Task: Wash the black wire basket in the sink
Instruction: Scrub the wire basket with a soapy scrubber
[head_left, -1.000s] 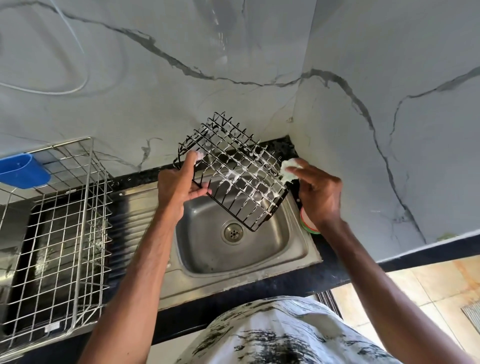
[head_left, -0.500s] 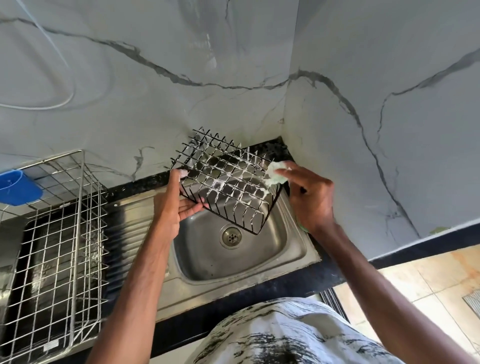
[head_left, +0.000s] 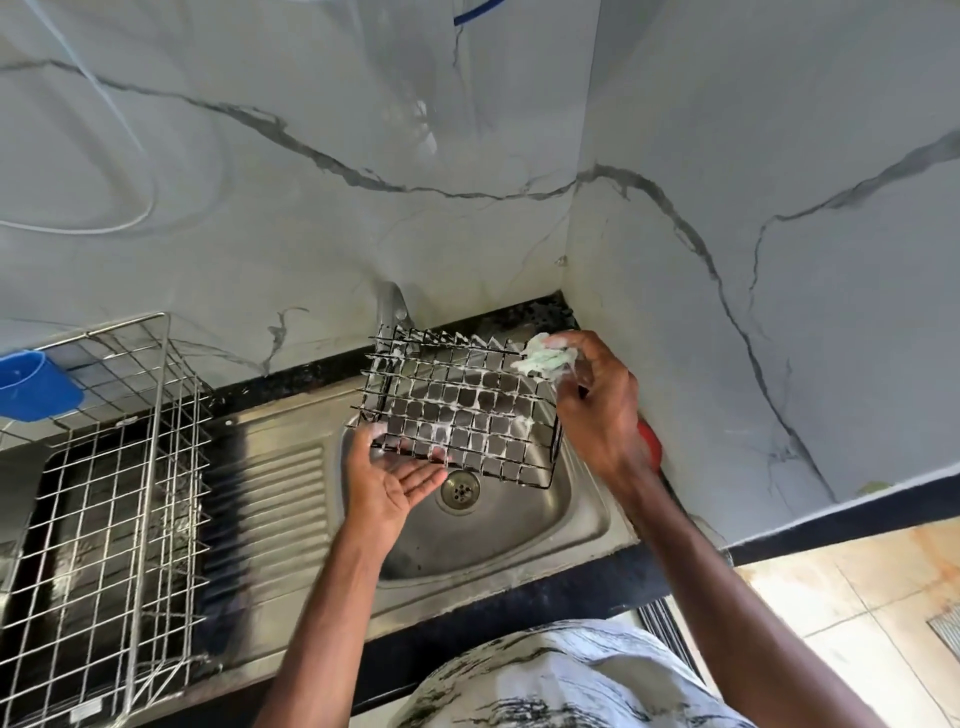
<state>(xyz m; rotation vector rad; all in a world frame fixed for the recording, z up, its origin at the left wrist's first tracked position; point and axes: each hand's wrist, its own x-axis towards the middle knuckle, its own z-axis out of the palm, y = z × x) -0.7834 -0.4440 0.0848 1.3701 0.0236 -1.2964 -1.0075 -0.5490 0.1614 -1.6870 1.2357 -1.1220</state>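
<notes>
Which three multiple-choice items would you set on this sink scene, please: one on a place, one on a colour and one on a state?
1. Where is the black wire basket? A. held over the sink B. on the floor C. on a shelf
2. What colour is the plastic cup at far left? A. red B. blue C. yellow
3. How do the basket's wires look? A. dry B. rusty C. foamy
Answers: 1 A, the left hand holds it above the drain; 2 B, it is plainly blue; 3 C, white suds cling to the grid.
</notes>
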